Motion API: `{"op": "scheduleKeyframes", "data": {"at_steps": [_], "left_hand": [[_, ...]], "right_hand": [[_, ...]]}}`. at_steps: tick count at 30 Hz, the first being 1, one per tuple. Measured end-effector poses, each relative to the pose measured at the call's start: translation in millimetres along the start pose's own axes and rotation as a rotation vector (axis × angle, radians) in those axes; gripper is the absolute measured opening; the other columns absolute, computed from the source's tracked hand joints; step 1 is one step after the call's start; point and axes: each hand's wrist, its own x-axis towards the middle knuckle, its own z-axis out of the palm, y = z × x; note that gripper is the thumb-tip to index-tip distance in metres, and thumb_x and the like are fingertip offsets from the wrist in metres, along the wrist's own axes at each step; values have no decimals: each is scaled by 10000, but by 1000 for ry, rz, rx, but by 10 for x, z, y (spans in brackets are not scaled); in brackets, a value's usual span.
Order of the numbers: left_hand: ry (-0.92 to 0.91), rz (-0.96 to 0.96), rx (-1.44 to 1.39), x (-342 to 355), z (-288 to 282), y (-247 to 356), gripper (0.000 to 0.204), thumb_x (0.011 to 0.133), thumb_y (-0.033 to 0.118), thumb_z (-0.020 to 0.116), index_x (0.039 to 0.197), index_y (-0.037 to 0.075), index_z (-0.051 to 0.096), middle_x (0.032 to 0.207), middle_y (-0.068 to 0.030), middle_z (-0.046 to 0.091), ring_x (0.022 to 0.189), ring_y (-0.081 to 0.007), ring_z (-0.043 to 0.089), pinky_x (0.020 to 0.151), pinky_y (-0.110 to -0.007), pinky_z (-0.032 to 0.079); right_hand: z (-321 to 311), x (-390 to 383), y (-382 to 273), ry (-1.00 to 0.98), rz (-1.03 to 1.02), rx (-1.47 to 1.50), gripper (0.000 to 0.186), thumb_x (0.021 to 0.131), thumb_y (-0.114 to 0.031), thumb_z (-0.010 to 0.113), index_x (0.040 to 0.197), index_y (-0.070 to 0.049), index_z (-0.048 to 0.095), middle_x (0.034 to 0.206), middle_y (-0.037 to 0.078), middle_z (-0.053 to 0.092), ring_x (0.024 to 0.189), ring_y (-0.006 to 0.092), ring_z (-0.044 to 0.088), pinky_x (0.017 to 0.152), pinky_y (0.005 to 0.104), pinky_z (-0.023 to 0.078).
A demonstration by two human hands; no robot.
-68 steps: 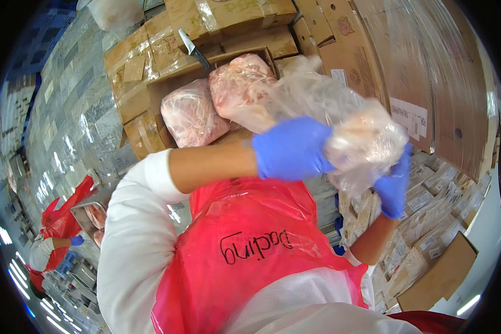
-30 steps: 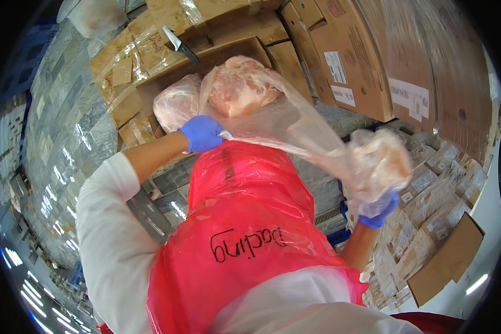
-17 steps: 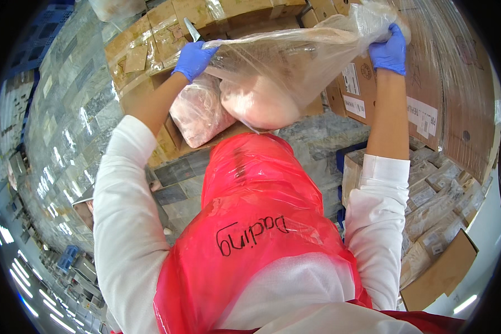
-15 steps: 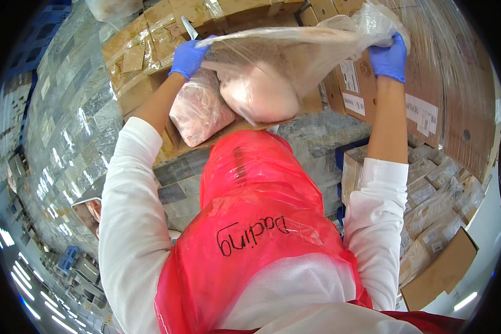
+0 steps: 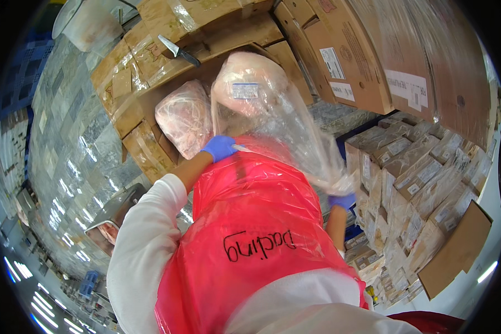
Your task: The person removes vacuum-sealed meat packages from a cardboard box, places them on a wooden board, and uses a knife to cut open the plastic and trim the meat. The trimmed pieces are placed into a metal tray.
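In an open cardboard box in front of me lie two plastic-wrapped pieces of pale pink meat: a smaller piece [image 5: 183, 118] at the left and a larger piece [image 5: 256, 69] beside it. A clear plastic bag [image 5: 286, 133] hangs from the larger piece over my red apron; a small label shows on it. My left hand [image 5: 220, 148], in a blue glove, is closed on the bag's edge close to my body. Lower right, my blue-gloved right hand [image 5: 341, 200] grips the bag's gathered end, its fingers partly hidden by the plastic.
A knife [image 5: 175, 49] with a dark handle lies on the box flap [image 5: 192, 44]. Stacked cartons [image 5: 339, 50] rise at the far right, and wrapped boxes [image 5: 417, 172] fill the right side. A translucent bucket [image 5: 92, 28] stands at the far left on the tiled floor [image 5: 67, 128].
Both hands have come down toward my body from above the box, drawing the bag nearer. The larger piece and the knife now show plainly, and the smaller piece's top is uncovered.
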Motion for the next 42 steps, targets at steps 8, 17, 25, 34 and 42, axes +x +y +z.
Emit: {"op": "scheduleKeyframes", "data": {"at_steps": [8,17,25,34,42], "left_hand": [[355,312,508,569,-845,804,1161,586,430,917,1529,129,311,1505,-265,330,1319,-415,449,1140,-473,323],[-447,211,530,1538,-131,543,432,847,401,623,1175,126,684,1167,-166,696,1108,-336,653,978,-441,487],[-154,192,264,548,-530,721,309,850,285,568,1021,82,726,1030,-217,708,969,-397,680,873,-470,530],[-40,401,-90,-838,-1427,1808,257,810,99,546,998,24,704,979,-237,699,943,-399,670,857,-463,529],[287,683,-461,-777,-2619,2446,274,850,110,550,1045,-13,698,927,-194,726,868,-221,698,815,-357,528]], "right_hand": [[-291,-680,-91,162,263,520,440,801,-390,716,1071,-51,640,1004,107,673,906,271,633,787,393,511],[-2196,-1356,-719,246,367,1077,304,746,-287,828,805,-69,624,768,-1,619,682,153,545,634,320,472],[-2195,-1616,-123,737,357,562,402,793,-320,766,1066,-42,668,1000,101,671,910,205,624,776,361,521],[-3332,-1559,525,973,99,1789,392,863,-228,686,1197,-36,612,1161,112,634,1061,233,598,915,376,483],[-3595,-1120,987,1050,55,1931,407,926,-146,615,1313,-30,563,1304,121,600,1196,257,575,1039,390,450]]}}
